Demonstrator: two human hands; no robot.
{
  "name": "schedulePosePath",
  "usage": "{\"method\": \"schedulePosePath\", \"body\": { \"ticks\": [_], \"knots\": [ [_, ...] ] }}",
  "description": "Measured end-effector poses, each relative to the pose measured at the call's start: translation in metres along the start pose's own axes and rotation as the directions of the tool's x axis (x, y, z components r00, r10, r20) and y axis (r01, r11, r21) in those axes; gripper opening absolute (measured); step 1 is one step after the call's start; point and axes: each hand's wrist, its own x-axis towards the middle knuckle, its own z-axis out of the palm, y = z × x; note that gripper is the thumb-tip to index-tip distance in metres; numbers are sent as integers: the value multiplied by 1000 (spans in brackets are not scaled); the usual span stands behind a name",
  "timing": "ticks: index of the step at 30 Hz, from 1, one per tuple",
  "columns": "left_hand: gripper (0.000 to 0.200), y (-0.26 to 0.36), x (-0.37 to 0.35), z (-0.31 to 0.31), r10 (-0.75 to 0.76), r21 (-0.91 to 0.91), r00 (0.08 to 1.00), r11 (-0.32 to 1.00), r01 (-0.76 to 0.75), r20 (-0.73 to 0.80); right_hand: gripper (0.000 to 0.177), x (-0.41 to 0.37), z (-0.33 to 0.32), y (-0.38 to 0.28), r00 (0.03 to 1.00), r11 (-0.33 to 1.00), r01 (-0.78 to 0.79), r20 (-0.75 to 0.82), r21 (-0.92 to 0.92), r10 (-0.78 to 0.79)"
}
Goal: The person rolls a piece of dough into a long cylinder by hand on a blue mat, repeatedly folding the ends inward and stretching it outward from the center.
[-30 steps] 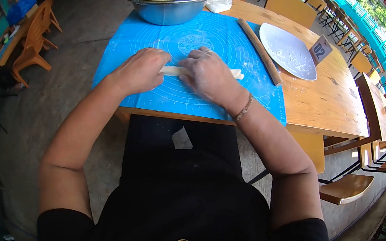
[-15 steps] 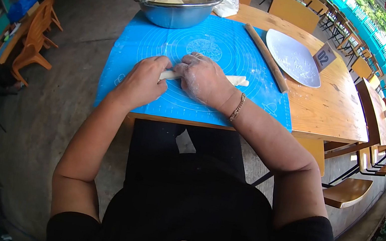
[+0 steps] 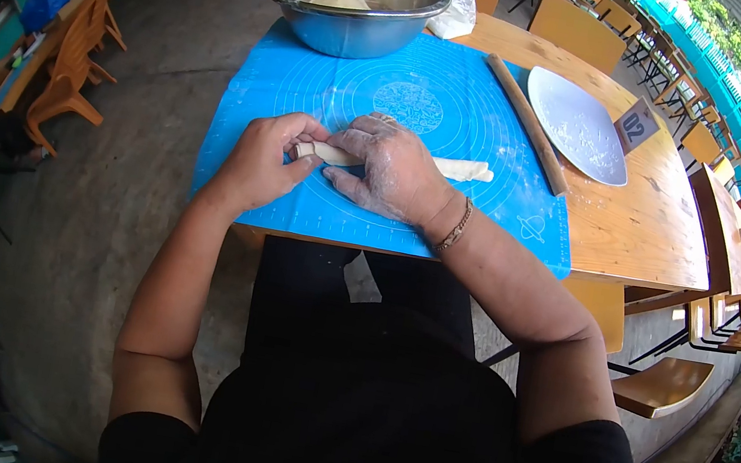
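A long pale roll of dough (image 3: 464,170) lies crosswise on the blue baking mat (image 3: 264,79). My left hand (image 3: 267,160) pinches its left end between thumb and fingers. My right hand (image 3: 390,169), dusted with flour, is curled over the roll's middle, with the thumb on the near side and the fingers on the far side. To the right of that hand the roll's other end sticks out, a bit ragged. The part of the dough beneath my right palm is hidden.
A steel bowl (image 3: 354,30) holding a pale lump of dough stands at the mat's far edge, a plastic bag (image 3: 454,12) behind it. On the right are a wooden rolling pin (image 3: 528,126), a floury white plate (image 3: 580,129) and an "02" table sign (image 3: 637,125).
My right hand has opened out a little along the roll, and more dough shows at both ends. The whole view has shifted slightly.
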Motion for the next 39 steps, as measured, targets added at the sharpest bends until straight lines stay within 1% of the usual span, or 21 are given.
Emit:
{"method": "schedulePosePath", "body": {
  "ticks": [1, 3, 4, 6, 10, 12, 16, 18, 22, 24, 25, 27, 28, 30, 34, 36, 37, 39],
  "knots": [
    [24, 0, 0, 0, 1, -1, 1000, 1000, -1, -1, 29, 0, 2, 1, 1000, 1000, 1, 1, -1, -1],
    [22, 2, 0, -2, -62, 7, 998, 998, 62, 21, 23, 1, 7, 4, 997, 997, -28, -65, 66, 32],
    [22, 1, -1, -1, -63, 9, 998, 998, 63, 22, 23, 2, 8, 5, 997, 997, -28, -67, 68, 33],
    [20, -2, -4, 0, 23, -25, 1000, 999, -23, -12, 21, 4, 9, 6, 995, 990, -94, -34, 102, 98],
    [19, -4, -7, 2, 38, -66, 999, 997, -40, -29, 17, 6, 11, 10, 996, 990, -75, -47, 123, 82],
    [17, -6, -9, 2, 50, -66, 998, 996, -52, -40, 18, 5, 12, 10, 998, 991, -38, -47, 124, 44],
    [15, -6, -8, 2, 19, -111, 998, 993, -26, -61, 17, 5, 12, 8, 998, 990, -54, -13, 129, 56],
    [18, -6, -8, -2, -25, -116, 999, 993, 28, 27, 19, 4, 13, 7, 999, 995, -29, -37, 92, 33],
    [20, -6, -7, -2, -49, -128, 998, 990, 53, 36, 21, 4, 14, 7, 999, 997, -24, -36, 67, 27],
    [19, -8, -7, 1, -12, -176, 999, 984, 5, -34, 22, 4, 15, 6, 999, 998, -48, -18, 50, 49],
    [19, -10, -7, 0, -11, -176, 999, 984, 5, -34, 22, 4, 15, 5, 999, 998, -48, -19, 49, 49],
    [17, -10, -6, -5, -9, -215, 998, 976, 22, 62, 21, 4, 15, 4, 998, 998, -47, -32, 49, 48],
    [17, -7, -6, -4, -8, -215, 998, 976, 21, 63, 21, 5, 15, 4, 998, 998, -48, -33, 48, 49],
    [14, 2, -5, -1, -95, -160, 995, 982, 96, 15, 21, 5, 15, 5, 998, 997, -64, -21, 44, 65],
    [16, -6, -5, 1, -87, -171, 996, 982, 82, -19, 21, 5, 12, 10, 999, 995, -54, 11, 87, 53],
    [17, -12, -5, -1, -122, -324, 992, 939, 115, -3, 22, 4, 12, 12, 998, 996, -54, 17, 78, 53],
    [17, -14, -5, -1, -125, -323, 992, 939, 117, -2, 22, 3, 12, 11, 998, 995, -54, 17, 80, 53],
    [19, -16, -3, -3, -162, -381, 986, 910, 163, 34, 23, 3, 11, 10, 1000, 999, -25, 19, 32, 24]
  ]
}}
